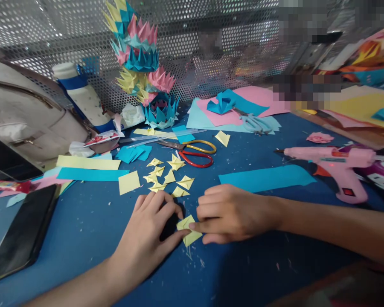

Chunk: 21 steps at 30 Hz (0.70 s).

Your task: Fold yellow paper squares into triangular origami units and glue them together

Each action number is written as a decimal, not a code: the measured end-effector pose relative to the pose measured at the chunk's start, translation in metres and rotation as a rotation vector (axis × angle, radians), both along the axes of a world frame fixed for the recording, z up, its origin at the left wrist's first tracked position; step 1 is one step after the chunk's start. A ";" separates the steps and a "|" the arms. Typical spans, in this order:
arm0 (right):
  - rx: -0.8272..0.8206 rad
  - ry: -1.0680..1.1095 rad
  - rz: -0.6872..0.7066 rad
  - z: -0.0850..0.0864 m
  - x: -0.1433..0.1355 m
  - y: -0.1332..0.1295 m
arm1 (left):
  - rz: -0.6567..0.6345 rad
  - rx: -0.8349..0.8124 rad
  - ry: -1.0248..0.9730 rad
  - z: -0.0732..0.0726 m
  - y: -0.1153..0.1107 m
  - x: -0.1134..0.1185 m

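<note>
A small square of folded yellow paper (193, 237) lies flat on the blue table. My left hand (152, 226) holds its left side, the thumb resting on top and the index finger curled at its upper corner. From the right, my right hand (233, 215) presses an index fingertip onto the paper, its other fingers curled in. Several folded yellow paper points (169, 177) lie just beyond my hands. Beside them is a flat yellow square (129, 183). Scissors (196, 153) with one yellow and one red handle lie behind these pieces.
A pink glue gun (342, 164) and a blue paper strip (265, 178) lie right. Left are a phone (22, 230), paper strips (92, 174), a bag (28, 111) and a bottle (83, 96). A folded-paper tower (144, 55) stands behind, near light-blue scissors (256, 123) on coloured sheets.
</note>
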State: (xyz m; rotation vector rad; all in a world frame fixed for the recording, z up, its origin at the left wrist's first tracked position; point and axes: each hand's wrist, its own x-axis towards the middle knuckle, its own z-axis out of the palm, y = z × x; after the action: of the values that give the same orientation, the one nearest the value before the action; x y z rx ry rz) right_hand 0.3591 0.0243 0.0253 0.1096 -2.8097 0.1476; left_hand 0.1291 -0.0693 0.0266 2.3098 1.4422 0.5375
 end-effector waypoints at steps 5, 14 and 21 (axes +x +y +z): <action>-0.354 0.074 -0.175 -0.003 -0.003 -0.004 | 0.010 -0.101 -0.037 0.002 0.003 0.008; -0.501 -0.041 -0.332 -0.002 -0.011 -0.006 | 0.018 -0.050 -0.004 0.000 0.004 0.005; -0.502 -0.063 -0.318 -0.003 -0.011 -0.010 | 0.013 -0.131 -0.007 0.005 0.001 0.008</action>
State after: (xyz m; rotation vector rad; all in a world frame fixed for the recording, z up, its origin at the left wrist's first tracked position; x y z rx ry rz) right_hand 0.3476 0.0148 0.0226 -0.4588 -2.7105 0.7749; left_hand 0.1372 -0.0682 0.0318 2.1965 1.4462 0.4406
